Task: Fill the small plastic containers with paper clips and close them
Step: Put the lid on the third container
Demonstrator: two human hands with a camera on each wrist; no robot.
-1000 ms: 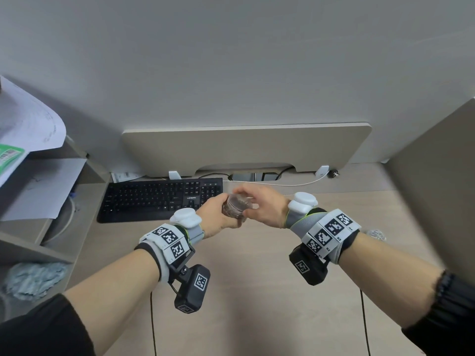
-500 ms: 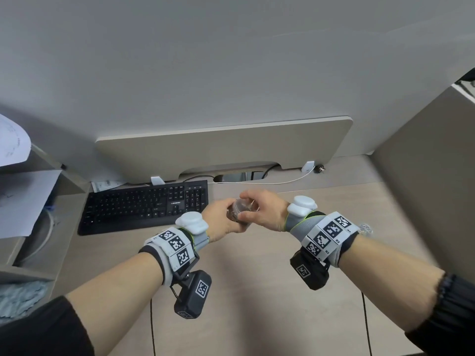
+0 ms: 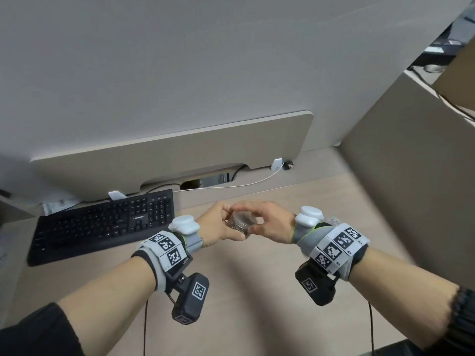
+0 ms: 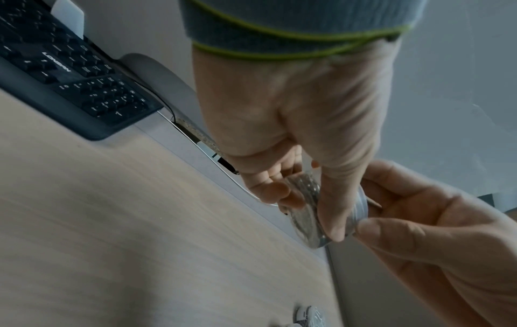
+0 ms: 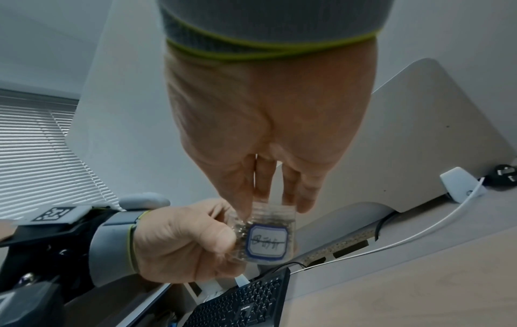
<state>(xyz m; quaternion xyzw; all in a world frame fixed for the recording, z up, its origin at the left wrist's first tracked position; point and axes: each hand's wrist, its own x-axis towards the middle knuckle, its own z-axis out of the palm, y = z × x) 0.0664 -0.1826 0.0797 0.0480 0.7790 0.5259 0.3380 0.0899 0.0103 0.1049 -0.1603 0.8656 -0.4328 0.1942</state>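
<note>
A small clear plastic container [image 3: 240, 223] is held above the desk between both hands. My left hand [image 3: 223, 223] grips its body from the left, thumb underneath. My right hand [image 3: 257, 217] pinches the clear lid [image 5: 272, 209] on top with fingertips and thumb. In the right wrist view the container [image 5: 267, 241] shows a white label with a blue border, with silvery paper clips inside. In the left wrist view the container [image 4: 305, 199] sits between my left fingers [image 4: 268, 190] and the right hand [image 4: 414, 223].
A black keyboard [image 3: 102, 224] lies at the left of the wooden desk [image 3: 244, 291]. A white cable [image 3: 231, 185] runs along the back under the raised panel [image 3: 167, 155]. Another small clear container [image 4: 310, 316] stands on the desk at the right. A side partition [image 3: 411, 188] bounds the right.
The head view has swung to the right, so the keyboard and shelf slid left. Both hands keep hold of the container; the right fingers have shifted round on the lid.
</note>
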